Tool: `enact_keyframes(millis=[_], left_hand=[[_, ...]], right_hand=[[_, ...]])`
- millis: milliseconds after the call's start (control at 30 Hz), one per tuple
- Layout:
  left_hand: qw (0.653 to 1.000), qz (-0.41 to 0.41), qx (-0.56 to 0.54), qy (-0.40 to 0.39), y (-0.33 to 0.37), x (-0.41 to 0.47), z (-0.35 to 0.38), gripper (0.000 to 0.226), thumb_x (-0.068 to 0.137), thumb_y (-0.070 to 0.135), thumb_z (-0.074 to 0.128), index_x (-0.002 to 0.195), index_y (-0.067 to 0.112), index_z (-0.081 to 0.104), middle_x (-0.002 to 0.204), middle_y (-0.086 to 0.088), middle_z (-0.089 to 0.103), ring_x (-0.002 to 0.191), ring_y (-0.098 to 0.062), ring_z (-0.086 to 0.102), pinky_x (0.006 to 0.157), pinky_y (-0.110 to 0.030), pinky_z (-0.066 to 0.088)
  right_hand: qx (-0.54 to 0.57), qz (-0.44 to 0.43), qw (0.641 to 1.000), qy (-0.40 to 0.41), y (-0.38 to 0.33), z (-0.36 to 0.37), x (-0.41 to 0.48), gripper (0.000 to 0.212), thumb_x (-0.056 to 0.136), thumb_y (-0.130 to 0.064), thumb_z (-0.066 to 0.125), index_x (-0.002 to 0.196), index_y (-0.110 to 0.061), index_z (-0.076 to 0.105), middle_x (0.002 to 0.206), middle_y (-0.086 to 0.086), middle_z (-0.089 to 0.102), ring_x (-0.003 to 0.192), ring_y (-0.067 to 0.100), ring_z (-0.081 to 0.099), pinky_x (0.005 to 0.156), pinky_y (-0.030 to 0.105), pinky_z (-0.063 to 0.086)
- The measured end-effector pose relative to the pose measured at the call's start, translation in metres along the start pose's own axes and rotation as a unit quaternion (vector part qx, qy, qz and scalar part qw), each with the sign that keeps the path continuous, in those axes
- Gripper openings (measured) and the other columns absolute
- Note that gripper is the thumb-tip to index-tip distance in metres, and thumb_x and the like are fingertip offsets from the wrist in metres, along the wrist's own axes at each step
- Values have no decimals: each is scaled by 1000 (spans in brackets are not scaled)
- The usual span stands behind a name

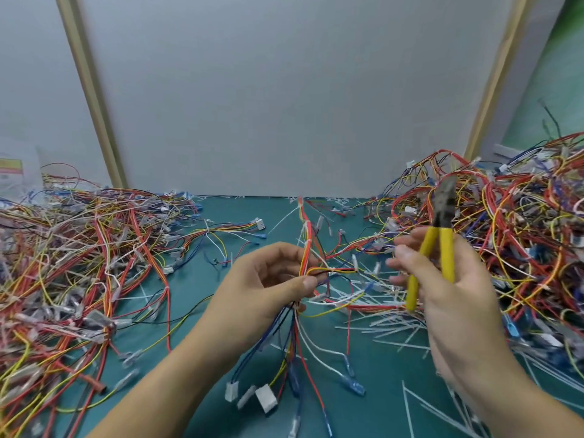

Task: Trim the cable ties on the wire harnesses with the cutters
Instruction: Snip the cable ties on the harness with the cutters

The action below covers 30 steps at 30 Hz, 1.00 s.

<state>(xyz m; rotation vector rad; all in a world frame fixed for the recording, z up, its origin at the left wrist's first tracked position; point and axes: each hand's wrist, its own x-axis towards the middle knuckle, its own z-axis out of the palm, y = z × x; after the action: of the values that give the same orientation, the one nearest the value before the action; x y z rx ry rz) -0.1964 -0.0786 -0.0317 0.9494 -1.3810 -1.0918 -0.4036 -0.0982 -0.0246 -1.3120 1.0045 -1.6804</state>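
Yellow-handled cutters (442, 235) sitting upright in right hand (458, 298) grip; left hand (252, 286) pinching thin multicolour wire harness (306, 254); green mat (196, 270) lying open just left.

The right hand (455, 298) has blurred fingers (399, 252); the label (11, 170) is unreadable; the wire piles (63, 263) run off both side edges.

One wide-angle view looks forward and down from the person's head, close over the teal work mat (189, 279). It faces a plain pale grey back panel (284, 90).
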Motion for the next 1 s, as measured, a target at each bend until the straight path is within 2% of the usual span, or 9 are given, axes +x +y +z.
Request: enact_keyframes(millis=[167, 267, 367, 467, 567, 667, 767, 867, 1000], left_hand=[[998, 22, 32, -40, -1, -1, 0, 18, 81, 13, 71, 98, 18, 74, 97, -7, 76, 98, -25, 70, 85, -29, 53], [995, 33, 66, -64, 0, -3, 0, 20, 84, 15, 69, 101, 24, 75, 98, -7, 76, 101, -31, 68, 95, -41, 51], [988, 50, 122, -75, 1, -3, 0, 21, 88, 18, 67, 105, 28, 73, 99, -2, 76, 101, -28, 68, 98, -56, 45], [982, 59, 161, -81, 2, -2, 0, 21, 89, 23, 66, 108, 32, 72, 98, 4, 76, 97, -20, 68, 94, -45, 47], [968, 84, 237, -26, -4, -3, 1, 20, 88, 35, 68, 106, 40, 70, 92, 12, 74, 86, -13, 62, 75, -33, 44], [890, 188, 408, 82, -8, -3, 3, 30, 84, 40, 72, 111, 44, 59, 103, 20, 60, 94, -8, 51, 80, -21, 38], [812, 300, 498, 48, -7, -3, 7, 23, 86, 30, 68, 109, 33, 66, 109, 12, 55, 95, -17, 46, 87, -25, 39], [813, 302, 497, -37, -7, -3, 6, 19, 89, 33, 70, 108, 28, 69, 102, 19, 63, 91, -14, 49, 83, -24, 42], [829, 273, 488, -10, -6, -3, 4, 9, 86, 29, 73, 92, 25, 68, 86, 19, 63, 82, -9, 52, 73, -25, 44]], right_hand=[[-68, -22, 988, -134, -3, 1, -1, 24, 86, -4, 71, 105, -17, 63, 94, 2, 73, 87, 11, 71, 77, 19, 56], [-114, 3, 969, -218, 1, 7, -7, 20, 86, -3, 71, 98, -18, 66, 91, -1, 74, 85, 9, 70, 76, 15, 53], [-100, 40, 971, -211, 2, 6, -6, 17, 86, -5, 73, 94, -19, 69, 88, -2, 74, 81, 7, 69, 72, 15, 52], [-84, 73, 974, -196, 2, 4, -4, 21, 83, -10, 76, 91, -29, 71, 85, -3, 74, 77, 5, 70, 69, 14, 52], [-89, 90, 973, -193, 5, 3, -3, 22, 82, -11, 78, 90, -30, 70, 80, -2, 74, 72, 7, 71, 67, 15, 53], [-81, 121, 974, -176, 7, 3, -2, 21, 82, -9, 78, 92, -26, 70, 82, 1, 75, 71, 11, 72, 65, 20, 56], [-56, 144, 973, -171, 10, 5, -3, 19, 83, -6, 75, 95, -19, 69, 85, 8, 75, 73, 11, 71, 64, 18, 54], [-33, 156, 971, -180, 11, 4, -1, 17, 85, -6, 72, 97, -17, 68, 88, 10, 76, 74, 12, 71, 62, 19, 53], [33, 169, 968, -184, 4, 1, 4, 15, 91, -2, 60, 103, -9, 62, 92, 14, 77, 80, 27, 74, 64, 28, 58]])
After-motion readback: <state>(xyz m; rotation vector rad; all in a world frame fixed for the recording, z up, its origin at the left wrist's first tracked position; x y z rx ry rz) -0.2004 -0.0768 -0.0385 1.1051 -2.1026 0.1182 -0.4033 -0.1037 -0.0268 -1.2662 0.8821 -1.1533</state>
